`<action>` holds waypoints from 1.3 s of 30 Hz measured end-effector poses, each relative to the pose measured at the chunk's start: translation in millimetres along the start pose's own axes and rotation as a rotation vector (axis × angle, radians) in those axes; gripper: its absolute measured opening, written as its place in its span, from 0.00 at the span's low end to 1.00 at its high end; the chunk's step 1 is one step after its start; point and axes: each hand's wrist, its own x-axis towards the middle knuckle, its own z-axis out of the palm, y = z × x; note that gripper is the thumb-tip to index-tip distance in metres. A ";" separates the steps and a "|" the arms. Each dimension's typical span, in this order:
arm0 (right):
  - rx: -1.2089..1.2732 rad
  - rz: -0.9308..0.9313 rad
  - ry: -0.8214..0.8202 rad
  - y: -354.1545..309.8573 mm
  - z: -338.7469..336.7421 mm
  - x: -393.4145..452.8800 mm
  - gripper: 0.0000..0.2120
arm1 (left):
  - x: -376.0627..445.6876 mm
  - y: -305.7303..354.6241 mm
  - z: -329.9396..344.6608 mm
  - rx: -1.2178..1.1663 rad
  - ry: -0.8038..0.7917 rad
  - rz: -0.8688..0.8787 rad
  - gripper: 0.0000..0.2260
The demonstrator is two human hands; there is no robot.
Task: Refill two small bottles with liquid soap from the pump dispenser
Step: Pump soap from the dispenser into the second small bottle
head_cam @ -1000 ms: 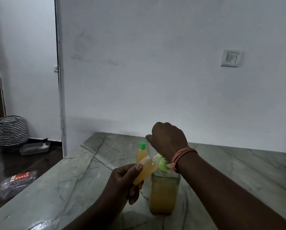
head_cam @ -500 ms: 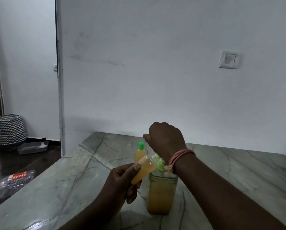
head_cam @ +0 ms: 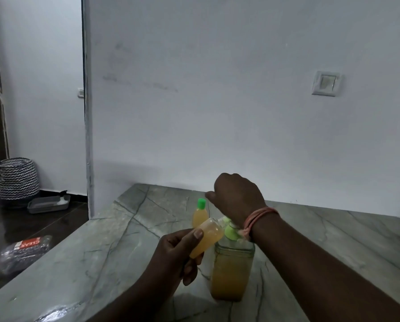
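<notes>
Little moved since earlier frames: both hands hold same pose, lower centre of frame. Left hand [head_cam: 175, 254] pinches uncapped small bottle [head_cam: 207, 237], tilted, mouth at pump dispenser [head_cam: 231, 266] nozzle. Right hand [head_cam: 237, 196] sits over pump head; fingers curled, probably pressing, grip hidden. Capped bottle [head_cam: 200, 213] stands upright on bench [head_cam: 115, 240] just behind. Basket [head_cam: 17, 177] on floor, far left.

right hand [head_cam: 237, 195] hides the dispenser's pump head and its fingers.
</notes>
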 end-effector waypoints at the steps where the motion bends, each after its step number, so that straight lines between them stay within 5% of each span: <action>1: 0.009 0.016 -0.026 1.0 -0.2 0.5 0.20 | -0.4 0.4 0.1 -0.001 0.001 0.000 0.17; 11: 0.017 -0.051 0.096 1.3 -6.3 6.5 0.17 | -3.5 2.6 0.8 0.000 -0.014 0.016 0.20; 39: 0.111 0.121 -0.071 6.9 2.0 0.8 0.20 | -1.4 0.1 -0.1 0.012 -0.002 0.019 0.17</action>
